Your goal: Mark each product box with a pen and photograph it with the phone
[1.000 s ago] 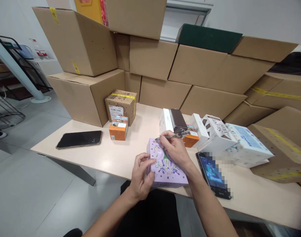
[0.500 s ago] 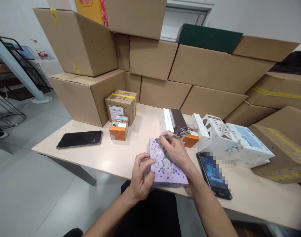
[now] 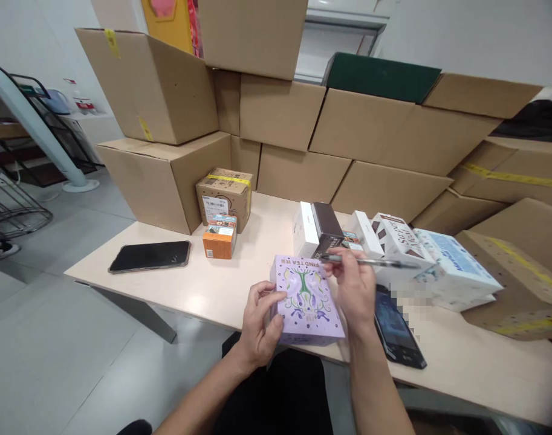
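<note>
A purple tea box (image 3: pixel 305 296) with green and violet patterns lies at the table's front edge, its printed "FIND TEA" lettering upside down to me. My left hand (image 3: pixel 263 323) grips the box by its left side, thumb and fingers closed on its edge. Just off the box's far right corner, my right hand (image 3: pixel 355 290) pinches a pen (image 3: pixel 379 263), which is held nearly level and slightly blurred. Behind that hand stand a dark box (image 3: pixel 327 223) and a white box (image 3: pixel 305 229). A rugged handheld device (image 3: pixel 400 338) lies right of my right forearm, partly covered.
A black phone (image 3: pixel 149 256) lies at the table's left. Near it are an orange box (image 3: pixel 220 237) and a small taped carton (image 3: pixel 230 193). White tea boxes (image 3: pixel 402 244) and a blue-white box (image 3: pixel 457 260) line the right. Large cartons (image 3: pixel 370 133) are stacked along the back.
My right hand has moved right, off the top of the purple box, and the pen has swung to point right. My left hand keeps its hold on the box. The view has shifted slightly.
</note>
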